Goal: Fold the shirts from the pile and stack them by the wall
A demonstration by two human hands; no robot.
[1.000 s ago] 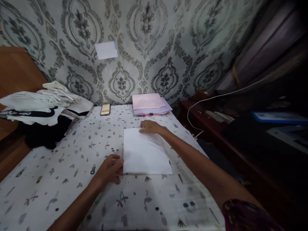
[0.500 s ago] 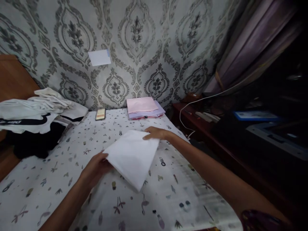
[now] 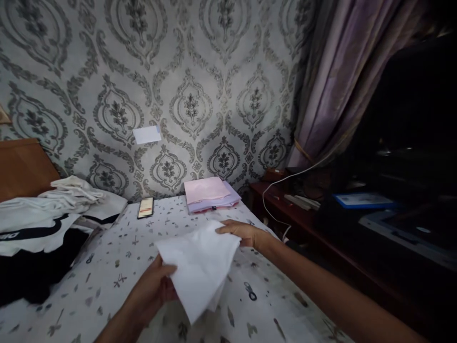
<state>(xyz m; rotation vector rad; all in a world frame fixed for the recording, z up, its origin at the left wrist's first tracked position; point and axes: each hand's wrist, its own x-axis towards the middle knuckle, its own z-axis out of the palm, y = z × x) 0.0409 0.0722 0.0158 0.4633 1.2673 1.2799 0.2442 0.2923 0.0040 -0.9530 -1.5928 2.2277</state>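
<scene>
Between my hands a folded white cloth (image 3: 200,267) hangs above the patterned bedsheet (image 3: 117,281), its lower corner pointing toward me. My left hand (image 3: 159,281) grips its left edge, thumb on top and the other fingers underneath, partly hidden. At the upper right corner my right hand (image 3: 244,233) pinches the cloth with the thumb and fingers. Beyond it, by the wall, lie a folded pink cloth (image 3: 207,189) and a lilac cloth (image 3: 233,194), stacked together.
White clothes (image 3: 71,195) and a black garment (image 3: 32,267) are heaped at the left. A small card-like object (image 3: 145,208) lies near the patterned wall (image 3: 193,57). On the right are a dark red table (image 3: 303,209), a white cable (image 3: 266,202) and a purple curtain (image 3: 332,85).
The white cloth has been lifted and now droops with a crease between my hands. My left thumb has come over its edge. The view has tilted up, showing more wall.
</scene>
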